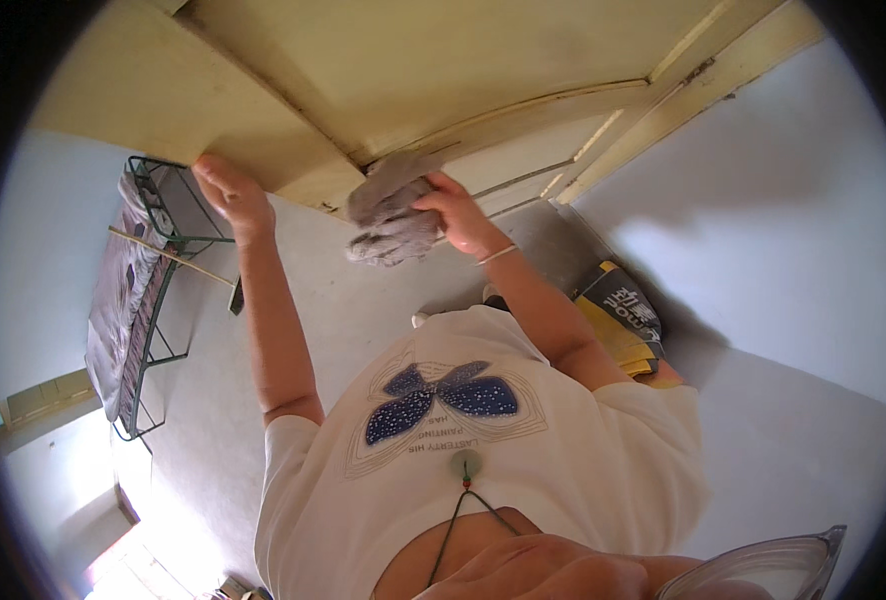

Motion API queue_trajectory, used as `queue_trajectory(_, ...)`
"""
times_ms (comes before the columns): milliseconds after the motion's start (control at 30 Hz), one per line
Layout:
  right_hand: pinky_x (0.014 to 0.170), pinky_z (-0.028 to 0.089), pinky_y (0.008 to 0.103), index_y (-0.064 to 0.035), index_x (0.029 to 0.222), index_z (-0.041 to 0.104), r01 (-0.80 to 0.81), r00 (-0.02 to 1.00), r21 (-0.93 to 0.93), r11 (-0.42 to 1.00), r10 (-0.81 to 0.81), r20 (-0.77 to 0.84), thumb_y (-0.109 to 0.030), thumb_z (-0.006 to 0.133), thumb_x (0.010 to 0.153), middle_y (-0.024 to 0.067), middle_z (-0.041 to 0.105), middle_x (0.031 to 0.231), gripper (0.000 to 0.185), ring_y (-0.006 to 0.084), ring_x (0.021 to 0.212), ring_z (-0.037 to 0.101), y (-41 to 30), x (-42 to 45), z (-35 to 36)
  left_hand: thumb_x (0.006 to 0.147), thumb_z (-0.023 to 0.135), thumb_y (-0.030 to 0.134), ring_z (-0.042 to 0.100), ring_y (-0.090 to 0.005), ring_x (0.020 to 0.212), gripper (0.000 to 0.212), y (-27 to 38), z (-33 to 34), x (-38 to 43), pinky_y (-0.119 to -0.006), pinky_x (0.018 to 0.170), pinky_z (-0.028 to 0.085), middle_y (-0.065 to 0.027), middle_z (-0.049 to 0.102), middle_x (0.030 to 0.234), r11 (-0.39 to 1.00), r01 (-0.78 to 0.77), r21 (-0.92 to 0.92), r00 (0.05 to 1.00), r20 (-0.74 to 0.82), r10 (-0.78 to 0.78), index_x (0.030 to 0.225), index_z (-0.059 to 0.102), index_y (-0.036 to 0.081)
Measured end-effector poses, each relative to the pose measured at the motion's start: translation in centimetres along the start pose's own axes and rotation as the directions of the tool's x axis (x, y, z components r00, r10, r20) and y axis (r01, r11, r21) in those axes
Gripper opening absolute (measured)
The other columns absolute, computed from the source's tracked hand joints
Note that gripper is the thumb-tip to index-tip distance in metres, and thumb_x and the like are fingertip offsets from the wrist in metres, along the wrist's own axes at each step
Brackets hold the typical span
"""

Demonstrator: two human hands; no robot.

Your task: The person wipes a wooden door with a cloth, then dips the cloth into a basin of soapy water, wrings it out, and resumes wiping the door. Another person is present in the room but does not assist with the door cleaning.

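A yellowish wooden panel door (488, 52) spans the top of the view, with dark grime along its mouldings. My left hand (234, 196) is at the door's free edge, its fingers partly hidden there. In my right hand (458, 214) is a crumpled grey-brown cloth (394, 214), bunched between thumb and fingers. The cloth lies against or just before the lower part of the door; actual contact is hard to tell. Part of it hangs below my fingers and looks slightly blurred.
A metal-framed bed (124, 300) with rumpled bedding stands at the left. A broom (176, 259) leans by it. On the grey floor (323, 262), near the right wall (773, 225), sits a yellow and black bag (623, 319) bearing writing. The door frame (683, 97) is at upper right.
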State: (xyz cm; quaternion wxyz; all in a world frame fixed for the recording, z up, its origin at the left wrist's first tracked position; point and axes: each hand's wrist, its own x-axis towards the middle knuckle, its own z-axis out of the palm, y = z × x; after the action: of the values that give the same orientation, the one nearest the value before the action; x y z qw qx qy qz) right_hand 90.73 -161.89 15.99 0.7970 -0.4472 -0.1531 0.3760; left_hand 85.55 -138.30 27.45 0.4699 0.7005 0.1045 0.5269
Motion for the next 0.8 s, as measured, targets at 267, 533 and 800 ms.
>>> queue_trajectory(267,0.100,0.036,0.0404,0.0030,0.133,0.032,0.070,0.993,0.426,0.902,-0.103,0.055,-0.024,0.047,0.087,0.0159,0.047,0.127,0.056,0.0287,0.116,0.047,-4.6,-4.1,-3.5,0.095,0.027,0.051,0.041,-0.0150,0.107,0.059,0.0,0.2,-0.4,-0.029,0.093,0.033,-0.0072,0.046,0.116,0.997,0.042,-0.069,0.999,0.025,-0.040,0.123,0.037,0.000)
queue_trajectory(533,0.097,0.038,0.0343,0.0054,0.128,0.038,0.147,0.885,-0.105,0.984,-0.178,-0.430,-0.019,0.052,0.088,0.0142,0.046,0.129,0.048,0.0233,0.117,0.047,-10.1,-5.9,-8.1,0.097,0.031,0.044,0.044,-0.0132,0.089,0.048,-1.2,0.2,-0.6,-0.026,0.082,0.036,-0.0047,0.049,0.097,1.000,-0.028,0.004,0.992,-0.121,0.028,0.106,0.046,0.000)
queue_trajectory(800,0.082,0.047,0.0447,-0.0092,0.118,0.046,-0.393,0.570,-0.885,-0.248,-0.821,-0.023,-0.009,0.057,0.078,0.0182,0.039,0.125,0.041,0.0353,0.105,0.050,-20.7,-2.4,-23.5,0.097,0.028,0.044,0.043,-0.0177,0.111,0.053,-1.4,-0.5,-0.7,-0.030,0.095,0.033,-0.0098,0.044,0.124,0.998,0.030,-0.056,0.997,-0.062,-0.034,0.126,0.036,0.000)
